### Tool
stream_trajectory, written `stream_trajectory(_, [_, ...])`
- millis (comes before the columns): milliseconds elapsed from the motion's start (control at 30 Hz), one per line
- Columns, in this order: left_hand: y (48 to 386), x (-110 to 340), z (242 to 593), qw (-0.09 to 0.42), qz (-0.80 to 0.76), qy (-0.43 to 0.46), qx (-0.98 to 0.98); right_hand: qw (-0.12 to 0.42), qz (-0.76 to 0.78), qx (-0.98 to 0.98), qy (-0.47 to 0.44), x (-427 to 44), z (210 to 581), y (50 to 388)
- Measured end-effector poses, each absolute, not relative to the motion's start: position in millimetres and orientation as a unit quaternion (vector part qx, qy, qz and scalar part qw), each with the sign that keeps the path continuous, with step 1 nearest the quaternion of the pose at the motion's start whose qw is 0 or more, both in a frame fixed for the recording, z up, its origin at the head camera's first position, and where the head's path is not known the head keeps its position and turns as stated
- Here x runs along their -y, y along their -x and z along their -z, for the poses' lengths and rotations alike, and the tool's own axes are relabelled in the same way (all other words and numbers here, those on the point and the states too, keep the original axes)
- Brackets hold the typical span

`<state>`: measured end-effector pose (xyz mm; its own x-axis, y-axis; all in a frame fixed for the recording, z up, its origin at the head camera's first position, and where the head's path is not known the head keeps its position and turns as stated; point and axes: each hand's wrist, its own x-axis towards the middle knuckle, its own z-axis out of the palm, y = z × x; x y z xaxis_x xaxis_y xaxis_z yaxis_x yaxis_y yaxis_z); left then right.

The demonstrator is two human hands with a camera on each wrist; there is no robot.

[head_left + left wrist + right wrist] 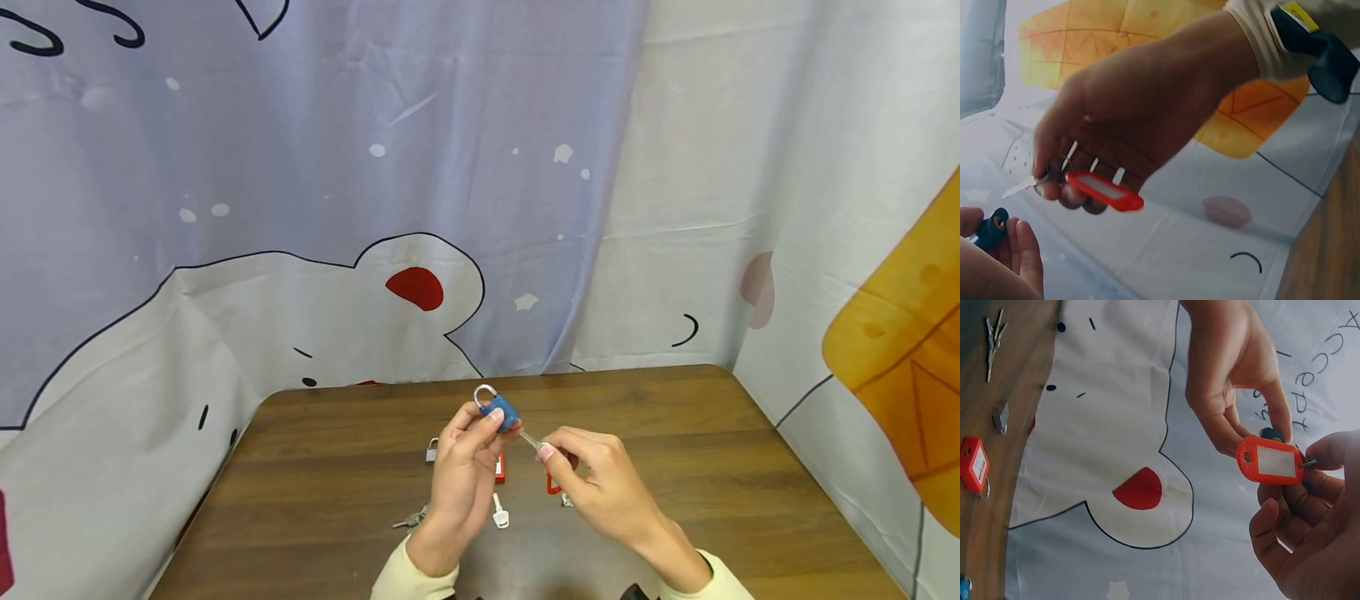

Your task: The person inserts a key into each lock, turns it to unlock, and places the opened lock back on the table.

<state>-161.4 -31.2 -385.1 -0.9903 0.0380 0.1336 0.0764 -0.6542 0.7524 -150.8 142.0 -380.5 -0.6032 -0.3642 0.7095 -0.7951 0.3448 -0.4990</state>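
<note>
In the head view, my left hand (468,475) holds a blue padlock (504,412) between thumb and fingers, its silver shackle pointing up and left. My right hand (600,487) pinches a silver key (529,438) by its head. The key's blade points at the underside of the padlock. From the left wrist view, a small gap separates the key's tip from the padlock (991,230), whose keyhole end faces the key. A red key tag (1105,191) with a white label hangs on a ring from this key. In the right wrist view the tag (1275,461) hides most of the padlock.
On the wooden table (315,467) lie a small grey padlock (431,454), a red padlock (500,468), a bunch of keys (411,518) and a single key (501,517). Something blue (965,587) shows at the right wrist view's edge. Printed curtains (450,167) hang behind the table.
</note>
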Motion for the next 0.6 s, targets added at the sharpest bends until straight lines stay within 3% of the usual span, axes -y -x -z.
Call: stream_trajectory(600, [144, 35, 381, -0.022, 0.928, 0.079, 0.365, 0.258, -0.450, 0.772, -0.368, -126, 384, 146])
